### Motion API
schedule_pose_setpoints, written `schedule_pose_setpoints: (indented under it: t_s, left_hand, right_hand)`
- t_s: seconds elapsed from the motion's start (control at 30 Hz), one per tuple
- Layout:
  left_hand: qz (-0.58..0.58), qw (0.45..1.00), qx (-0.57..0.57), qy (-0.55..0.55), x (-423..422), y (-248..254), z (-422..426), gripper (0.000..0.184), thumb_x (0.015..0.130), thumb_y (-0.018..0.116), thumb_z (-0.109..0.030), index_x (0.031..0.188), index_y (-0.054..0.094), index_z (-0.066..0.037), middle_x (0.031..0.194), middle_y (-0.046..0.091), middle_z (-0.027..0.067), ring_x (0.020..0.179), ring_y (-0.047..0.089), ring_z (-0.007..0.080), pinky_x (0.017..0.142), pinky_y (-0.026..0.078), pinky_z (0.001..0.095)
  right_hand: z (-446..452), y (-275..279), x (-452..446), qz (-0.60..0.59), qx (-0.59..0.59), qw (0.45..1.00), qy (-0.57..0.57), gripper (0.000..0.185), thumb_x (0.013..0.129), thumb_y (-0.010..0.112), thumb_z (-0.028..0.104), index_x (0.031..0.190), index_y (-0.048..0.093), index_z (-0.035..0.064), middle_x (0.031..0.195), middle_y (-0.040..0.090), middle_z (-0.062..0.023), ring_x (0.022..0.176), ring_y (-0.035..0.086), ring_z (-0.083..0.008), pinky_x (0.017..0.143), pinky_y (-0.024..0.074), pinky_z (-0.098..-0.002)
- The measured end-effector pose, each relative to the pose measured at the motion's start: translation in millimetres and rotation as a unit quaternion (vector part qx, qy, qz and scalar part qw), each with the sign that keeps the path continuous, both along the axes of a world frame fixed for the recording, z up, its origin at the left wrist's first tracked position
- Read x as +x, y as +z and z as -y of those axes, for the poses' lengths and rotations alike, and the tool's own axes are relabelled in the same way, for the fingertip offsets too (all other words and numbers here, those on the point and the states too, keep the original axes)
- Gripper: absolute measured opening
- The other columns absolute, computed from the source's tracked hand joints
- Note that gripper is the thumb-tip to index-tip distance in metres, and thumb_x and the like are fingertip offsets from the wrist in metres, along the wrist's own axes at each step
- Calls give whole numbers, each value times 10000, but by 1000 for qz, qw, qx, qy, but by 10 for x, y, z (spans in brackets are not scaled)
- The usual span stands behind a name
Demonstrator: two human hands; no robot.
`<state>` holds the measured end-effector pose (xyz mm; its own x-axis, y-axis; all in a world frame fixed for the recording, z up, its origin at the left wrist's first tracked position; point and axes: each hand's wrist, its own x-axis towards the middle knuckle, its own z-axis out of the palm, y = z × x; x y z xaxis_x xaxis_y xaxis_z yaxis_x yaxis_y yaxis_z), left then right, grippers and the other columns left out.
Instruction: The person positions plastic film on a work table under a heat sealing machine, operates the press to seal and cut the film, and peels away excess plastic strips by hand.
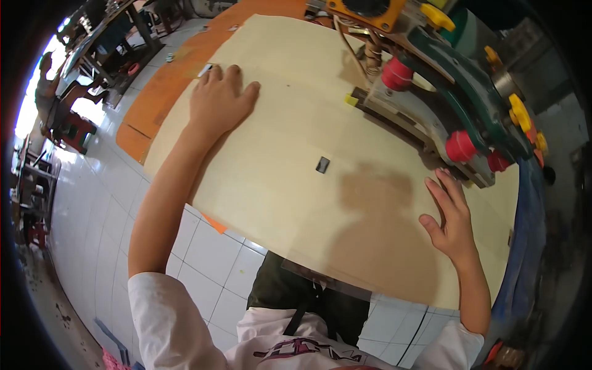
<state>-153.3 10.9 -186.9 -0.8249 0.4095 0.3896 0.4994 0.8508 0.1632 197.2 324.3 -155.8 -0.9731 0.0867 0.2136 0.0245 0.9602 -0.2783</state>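
Observation:
My left hand (223, 102) lies palm down on the pale tabletop (271, 185), thumb apart from the fingers and holding nothing. By its fingertips is a small white-and-dark piece (207, 69); I cannot tell whether they touch it. My right hand (452, 219) is open at the right, fingers stretched toward the machine (425, 120) with red rollers and green arms. Its fingertips are close to the machine's lower edge; contact is unclear. Between my hands, a small dark rectangular piece (322, 164) sits on the tabletop.
Yellow knobs (520, 113) stick out from the machine at the upper right. An orange board (154, 111) edges the tabletop at the left. Farther off, a person (46, 92) sits near a red stool (78, 132). White floor tiles (105, 209) show at the left.

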Motion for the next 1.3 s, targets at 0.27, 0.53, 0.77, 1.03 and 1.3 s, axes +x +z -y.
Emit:
schedule_pose_setpoints:
  t_s: [0.27, 0.53, 0.77, 1.03, 1.3]
  left_hand:
    - [-39, 999, 23, -21, -93, -121, 14, 536, 911, 524, -531, 1173, 626, -75, 1229, 596, 179, 1236, 512, 387, 1009, 438, 489]
    - [3, 1000, -22, -12, -36, -4, -20, 583, 939, 518, -534, 1273, 602, -64, 1347, 573, 192, 1285, 502, 391, 1056, 407, 469]
    - [-6, 1000, -21, -13, -84, -24, -14, 566, 942, 536, -515, 1263, 604, -54, 1339, 578, 196, 1278, 509, 399, 1057, 408, 471]
    - [-163, 980, -71, -85, -134, 13, -10, 486, 967, 511, -421, 1244, 614, -35, 1305, 586, 202, 1270, 508, 396, 1040, 429, 499]
    - [57, 847, -5, -529, 785, 373, -584, 432, 940, 583, -322, 1243, 637, -18, 1309, 564, 210, 1233, 525, 383, 1053, 423, 468]
  right_hand:
    - [-5, -9, 7, -3, 9, 1000, 6, 584, 858, 708, 344, 1351, 588, 56, 1465, 477, -204, 1378, 422, -442, 1138, 295, -591]
    - [0, 5, 23, -2, 0, 1000, 2, 584, 858, 711, 335, 1359, 585, 63, 1472, 474, -188, 1391, 408, -425, 1147, 284, -580]
    - [-24, -3, 38, -2, 13, 1000, 4, 595, 867, 721, 363, 1361, 579, 64, 1482, 463, -180, 1389, 411, -410, 1154, 288, -562]
    - [-21, 11, 49, -6, 29, 1000, 1, 605, 866, 729, 393, 1352, 577, 66, 1465, 466, -179, 1377, 420, -408, 1155, 293, -568]
    - [-45, -16, 51, -8, 37, 999, 1, 616, 859, 733, 426, 1329, 593, 53, 1466, 462, -165, 1372, 424, -408, 1148, 304, -577]
